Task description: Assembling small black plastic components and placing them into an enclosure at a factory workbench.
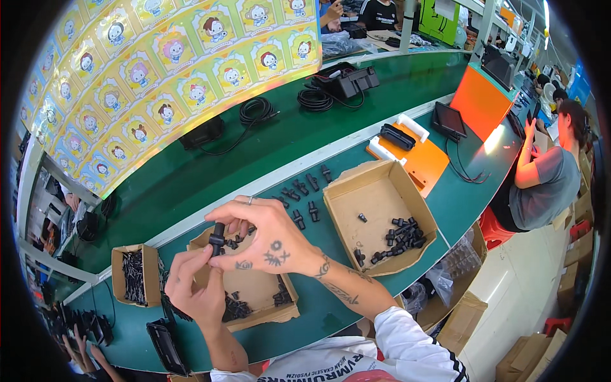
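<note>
My left hand and my right hand meet over a shallow cardboard box of small black plastic parts. Together they hold one small black connector upright: left fingertips pinch its lower end, right fingers grip its top. My right hand bears dark tattoos and a ring. Finished black pieces lie in a row on the green bench beyond my hands.
A larger cardboard box with several black parts stands to the right, a small box of thin black pieces to the left. A black tray lies near the front edge. Coiled cables, an orange stand and a seated person are farther off.
</note>
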A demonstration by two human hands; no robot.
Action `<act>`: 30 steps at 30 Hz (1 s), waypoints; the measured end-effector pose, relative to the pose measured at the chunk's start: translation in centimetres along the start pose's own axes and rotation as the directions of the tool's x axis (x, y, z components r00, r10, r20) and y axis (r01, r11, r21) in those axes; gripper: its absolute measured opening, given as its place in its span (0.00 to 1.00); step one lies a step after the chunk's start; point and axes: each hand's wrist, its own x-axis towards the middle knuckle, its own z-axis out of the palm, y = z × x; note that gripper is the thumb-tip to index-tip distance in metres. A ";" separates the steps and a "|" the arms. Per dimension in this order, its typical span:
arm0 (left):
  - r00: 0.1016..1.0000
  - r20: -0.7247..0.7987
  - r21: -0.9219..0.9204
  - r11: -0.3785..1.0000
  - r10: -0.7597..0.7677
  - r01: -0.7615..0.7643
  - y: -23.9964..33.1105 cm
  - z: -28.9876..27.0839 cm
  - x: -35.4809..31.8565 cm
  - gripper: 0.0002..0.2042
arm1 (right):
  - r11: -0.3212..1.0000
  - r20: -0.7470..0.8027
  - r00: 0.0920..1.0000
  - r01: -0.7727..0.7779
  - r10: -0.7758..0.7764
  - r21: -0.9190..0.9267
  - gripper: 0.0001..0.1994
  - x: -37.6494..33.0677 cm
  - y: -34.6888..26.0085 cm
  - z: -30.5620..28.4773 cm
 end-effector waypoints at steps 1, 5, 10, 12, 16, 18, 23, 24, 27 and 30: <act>0.990 0.080 -0.184 0.975 -0.114 0.127 0.0 -0.4 0.2 0.15 | 1.000 0.007 1.000 0.008 -0.008 0.008 0.25 0.1 -0.1 -0.2; 0.851 0.320 -0.634 0.574 -0.416 0.519 -1.2 -1.5 0.4 0.13 | 0.989 0.007 0.989 0.146 -0.146 -0.028 0.24 0.1 -0.1 0.0; 0.656 0.397 -0.708 0.240 -0.642 0.664 -1.9 0.7 -0.4 0.12 | 0.942 0.066 0.946 0.322 -0.317 -0.091 0.21 -0.6 0.3 1.8; 0.584 0.433 -0.743 0.094 -0.687 0.662 -1.9 1.4 -0.8 0.11 | 0.916 0.114 0.926 0.373 -0.359 -0.146 0.20 -0.8 0.6 2.5; 0.543 0.499 -0.761 -0.041 -0.676 0.647 -2.7 1.0 -1.0 0.11 | 0.886 0.133 0.913 0.406 -0.385 -0.224 0.20 -0.8 0.7 2.5; 0.571 0.529 -0.753 -0.036 -0.628 0.657 -2.4 0.8 -0.7 0.12 | 0.859 0.147 0.897 0.443 -0.418 -0.256 0.18 -0.7 0.8 2.5; 0.535 0.477 -0.735 0.017 -0.697 0.678 -2.2 1.0 -0.4 0.11 | 0.839 0.183 0.901 0.432 -0.393 -0.329 0.17 -1.1 1.0 2.6; 0.607 0.466 -0.752 0.073 -0.644 0.655 -2.5 1.0 -0.5 0.10 | 0.836 0.211 0.900 0.433 -0.380 -0.338 0.17 -1.1 1.1 2.7; 0.535 0.358 -0.781 0.069 -0.765 0.621 -2.0 1.7 -0.8 0.10 | 0.828 0.212 0.896 0.442 -0.390 -0.344 0.16 -1.2 1.0 2.8; 0.581 0.395 -0.804 0.038 -0.712 0.593 -3.1 1.7 -1.4 0.10 | 0.842 0.259 0.894 0.437 -0.367 -0.316 0.18 -1.1 0.7 2.4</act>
